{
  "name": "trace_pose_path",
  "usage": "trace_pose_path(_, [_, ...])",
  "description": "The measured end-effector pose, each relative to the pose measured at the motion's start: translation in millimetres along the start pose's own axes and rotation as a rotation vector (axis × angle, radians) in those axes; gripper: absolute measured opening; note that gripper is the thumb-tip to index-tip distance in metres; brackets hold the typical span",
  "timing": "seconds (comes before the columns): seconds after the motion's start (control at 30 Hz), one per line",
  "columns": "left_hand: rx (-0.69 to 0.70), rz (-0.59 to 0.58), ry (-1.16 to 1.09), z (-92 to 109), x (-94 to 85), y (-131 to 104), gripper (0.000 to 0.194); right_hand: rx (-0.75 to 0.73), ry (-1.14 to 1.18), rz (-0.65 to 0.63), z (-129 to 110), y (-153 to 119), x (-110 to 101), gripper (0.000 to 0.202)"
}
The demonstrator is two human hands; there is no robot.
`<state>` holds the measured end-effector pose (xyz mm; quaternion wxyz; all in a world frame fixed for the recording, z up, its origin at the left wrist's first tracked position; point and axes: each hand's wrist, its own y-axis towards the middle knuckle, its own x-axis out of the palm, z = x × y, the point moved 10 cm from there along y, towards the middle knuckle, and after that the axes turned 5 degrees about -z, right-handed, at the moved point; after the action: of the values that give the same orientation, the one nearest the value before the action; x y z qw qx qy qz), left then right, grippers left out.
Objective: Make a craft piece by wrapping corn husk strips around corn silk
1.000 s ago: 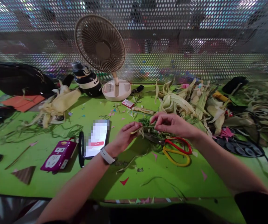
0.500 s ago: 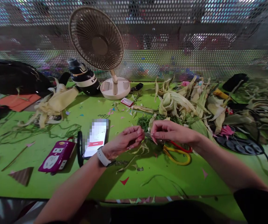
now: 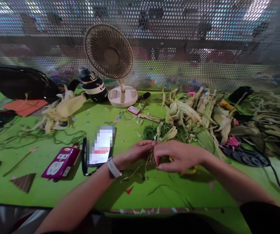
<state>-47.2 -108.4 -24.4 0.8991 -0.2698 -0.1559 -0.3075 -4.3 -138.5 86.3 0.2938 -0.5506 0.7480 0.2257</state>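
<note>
My left hand (image 3: 140, 152), with a white watch band on the wrist, is closed on a small bundle of corn husk. Pale husk tips (image 3: 168, 134) rise above the fingers and thin strands hang below. My right hand (image 3: 173, 155) touches the left one at the bundle, its fingers curled; what they pinch is hidden. Behind both hands lies a heap of green strands (image 3: 179, 133). Scissors with a yellow handle (image 3: 191, 170) lie mostly hidden under my right hand.
A fan (image 3: 122, 97), a black bottle (image 3: 94, 89) and a husk pile (image 3: 182, 112) stand or lie at the back. To the left are a phone (image 3: 102, 146) and a purple case (image 3: 61, 163). A black cable (image 3: 276, 177) runs at the right.
My hands have come together; the right one has turned over, back upward, and now covers most of the scissors. The camera view has shifted slightly.
</note>
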Motion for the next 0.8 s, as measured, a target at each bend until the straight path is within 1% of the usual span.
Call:
trace_pose_path(0.07, [-0.002,-0.008,-0.037,0,3.4,-3,0.035,-0.036,-0.037,-0.02,-7,-1,6,0.006])
trace_pose_path(0.13, [0.017,-0.045,-0.049,4,7.8,-7,0.033,-0.068,-0.054,-0.017,-14,-1,7,0.005])
trace_pose_path(0.23, [0.079,-0.107,-0.021,16,12.6,-13,0.026,-0.098,-0.037,0.039,-23,-3,-4,0.01])
trace_pose_path(0.3, [0.151,-0.119,-0.028,28,12.9,-17,0.023,-0.094,0.015,0.144,-26,-8,-22,0.013])
trace_pose_path(0.37, [0.239,-0.102,-0.062,42,11.4,-20,0.022,-0.04,0.084,0.327,-21,-17,-46,0.015])
trace_pose_path(0.4, [0.282,-0.087,-0.084,48,10.4,-22,0.021,0.021,0.125,0.43,-12,-24,-58,0.014])
trace_pose_path(0.43, [0.319,-0.071,-0.102,53,9.7,-23,0.02,0.103,0.176,0.507,0,-30,-65,0.013])
trace_pose_path(0.47, [0.343,-0.058,-0.118,57,9.6,-24,0.019,0.189,0.239,0.554,14,-34,-68,0.015])
trace_pose_path(0.5, [0.36,-0.052,-0.133,59,10.2,-25,0.019,0.269,0.322,0.549,28,-34,-63,0.019])
trace_pose_path(0.53, [0.366,-0.057,-0.146,59,11.8,-25,0.018,0.314,0.42,0.482,39,-29,-53,0.026])
trace_pose_path(0.57, [0.363,-0.069,-0.158,58,13.8,-25,0.018,0.313,0.521,0.429,47,-22,-42,0.031])
trace_pose_path(0.63, [0.334,-0.112,-0.177,54,18.7,-24,0.016,0.239,0.774,0.419,55,-9,-28,0.035])
trace_pose_path(0.7, [0.287,-0.147,-0.186,47,21.5,-22,0.014,0.186,1.015,0.479,64,0,-21,0.046])
trace_pose_path(0.77, [0.245,-0.142,-0.205,42,18.9,-19,0.013,0.188,1.116,0.568,72,2,-21,0.044])
trace_pose_path(0.8, [0.237,-0.126,-0.216,41,15.8,-17,0.013,0.206,1.116,0.624,76,0,-23,0.041])
